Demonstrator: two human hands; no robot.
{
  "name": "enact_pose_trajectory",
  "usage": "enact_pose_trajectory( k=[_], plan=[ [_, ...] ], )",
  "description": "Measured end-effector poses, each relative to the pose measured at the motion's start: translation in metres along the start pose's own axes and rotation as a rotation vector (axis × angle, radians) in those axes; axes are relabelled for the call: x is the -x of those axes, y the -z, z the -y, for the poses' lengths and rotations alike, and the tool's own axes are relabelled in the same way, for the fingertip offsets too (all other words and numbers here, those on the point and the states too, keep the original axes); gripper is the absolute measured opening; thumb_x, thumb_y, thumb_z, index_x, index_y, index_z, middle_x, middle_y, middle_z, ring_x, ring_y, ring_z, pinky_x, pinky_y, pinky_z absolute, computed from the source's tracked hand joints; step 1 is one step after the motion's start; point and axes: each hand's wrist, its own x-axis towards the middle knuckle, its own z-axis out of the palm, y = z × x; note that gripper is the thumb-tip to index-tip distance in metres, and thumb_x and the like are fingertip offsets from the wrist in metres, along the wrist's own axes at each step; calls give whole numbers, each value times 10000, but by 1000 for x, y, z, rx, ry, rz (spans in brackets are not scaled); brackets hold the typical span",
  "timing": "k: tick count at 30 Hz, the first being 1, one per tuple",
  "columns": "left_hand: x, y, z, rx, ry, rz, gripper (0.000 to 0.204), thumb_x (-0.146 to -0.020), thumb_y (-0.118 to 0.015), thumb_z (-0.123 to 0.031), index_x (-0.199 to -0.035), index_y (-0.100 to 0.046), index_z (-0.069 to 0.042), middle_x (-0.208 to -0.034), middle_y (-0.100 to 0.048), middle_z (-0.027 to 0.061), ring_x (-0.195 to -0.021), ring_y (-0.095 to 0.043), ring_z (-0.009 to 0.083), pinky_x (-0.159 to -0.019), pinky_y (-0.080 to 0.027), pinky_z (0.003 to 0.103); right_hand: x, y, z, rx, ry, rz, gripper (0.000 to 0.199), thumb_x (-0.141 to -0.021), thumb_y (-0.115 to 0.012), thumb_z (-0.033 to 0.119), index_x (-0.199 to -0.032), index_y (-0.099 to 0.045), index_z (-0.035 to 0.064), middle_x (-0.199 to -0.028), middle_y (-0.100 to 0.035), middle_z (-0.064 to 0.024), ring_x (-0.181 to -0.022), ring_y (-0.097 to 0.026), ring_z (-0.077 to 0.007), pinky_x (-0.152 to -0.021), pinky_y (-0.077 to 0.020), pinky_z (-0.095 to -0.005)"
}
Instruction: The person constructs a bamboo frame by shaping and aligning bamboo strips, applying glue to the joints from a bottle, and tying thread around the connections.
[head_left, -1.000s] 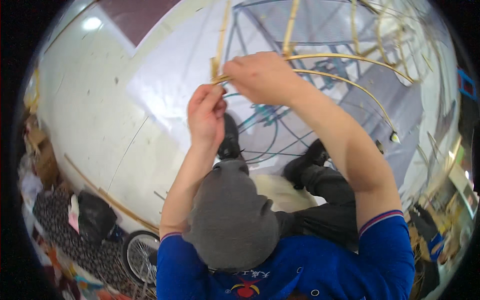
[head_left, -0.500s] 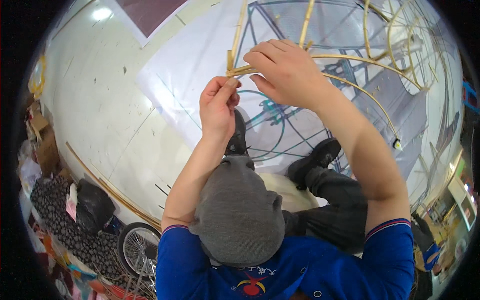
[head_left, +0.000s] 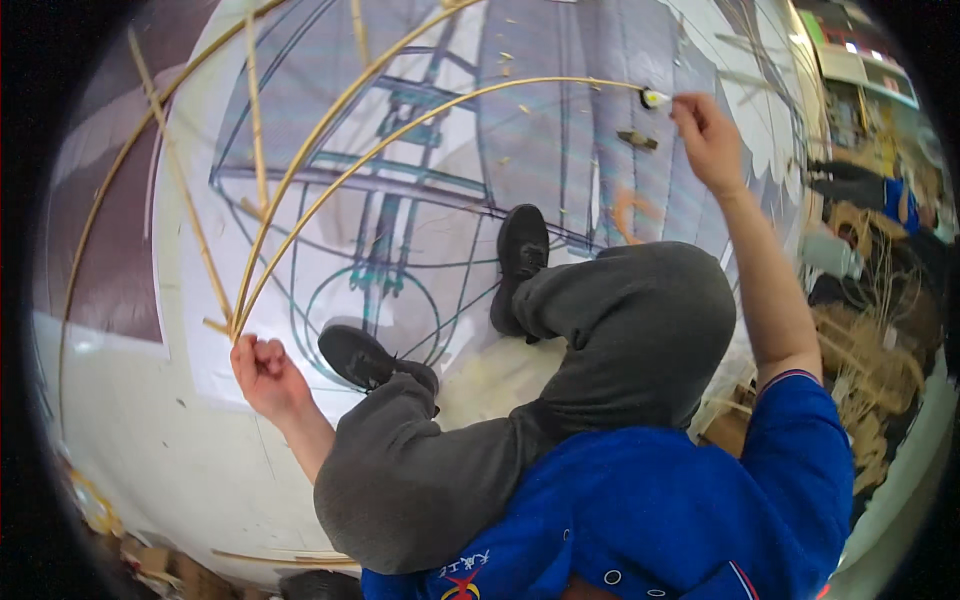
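My left hand (head_left: pixel 268 375), fingers curled into a pinch, is at the pointed joint where several thin bamboo strips (head_left: pixel 420 117) meet. From this joint the strips fan out, some straight and some arched, above a large sheet with a line drawing (head_left: pixel 205 350). Stretched out to the far right, my right hand (head_left: pixel 708 140) pinches the white tip of a small black-and-white object (head_left: pixel 653 98). This object lies beside the end of the lower arched strip; its kind is too small to make out.
A small brown piece (head_left: pixel 637 140) lies on the drawing near my right hand. My black shoes (head_left: pixel 523 250) stand on and beside the sheet. Bamboo strips (head_left: pixel 285 557) lie on the floor at lower left. Another person (head_left: pixel 890 195) and cardboard pieces (head_left: pixel 850 365) are at right.
My right hand has left the bamboo joint and reached far right to the small black-and-white object. My left hand stays at the joint. The view has turned to the right.
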Motion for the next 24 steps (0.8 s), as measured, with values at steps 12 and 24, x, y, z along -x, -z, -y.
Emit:
enact_pose_trajectory(
  k=[12, 24],
  plan=[
    [13, -30, -14, -117, 60, -41, 159, -1038, -587, -96, -918, -569, 6, -648, -348, -9, -570, -299, 108, -603, -321, 293, 227, -94, -193, 193, -533, 311, 211, -941, -632, 261, -960, -662, 53, -950, -719, -193, -896, -673, -424, -765, -523, -526],
    [15, -54, -20, -236, 38, -198, 203, -1049, -596, -134, -881, -553, -28, -606, -279, -27, -539, -240, 104, -588, -324, 285, 113, -131, -275, 139, -587, 227, 273, -913, -625, 297, -1029, -674, 54, -998, -724, -216, -948, -679, -440, -820, -527, -543]
  ],
)
